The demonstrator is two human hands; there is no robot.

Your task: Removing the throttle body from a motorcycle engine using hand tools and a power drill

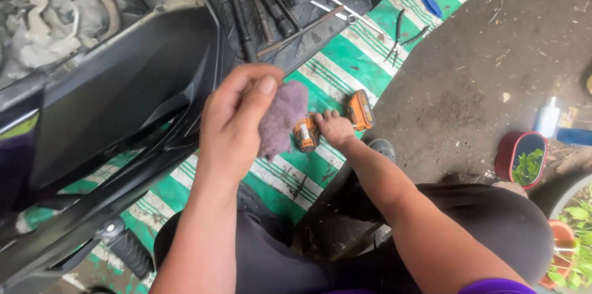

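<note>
Black scooter body panel (117, 90) fills left, over green-white striped mat (345, 63).

Left hand (237, 118) raised, fingers pinched on purple rag (283, 115).

Right hand (336, 129) down on mat near its right edge, closed round orange cordless drill (306, 134); second orange part (360, 110) just beside.

Risk: rag hanging close to drill could snag.

Red pot (521, 159) at right holds green leaves.

Dirt ground (493, 41), green-white striped mat (345, 60), potted plants (573, 232) at right, daylight
</note>
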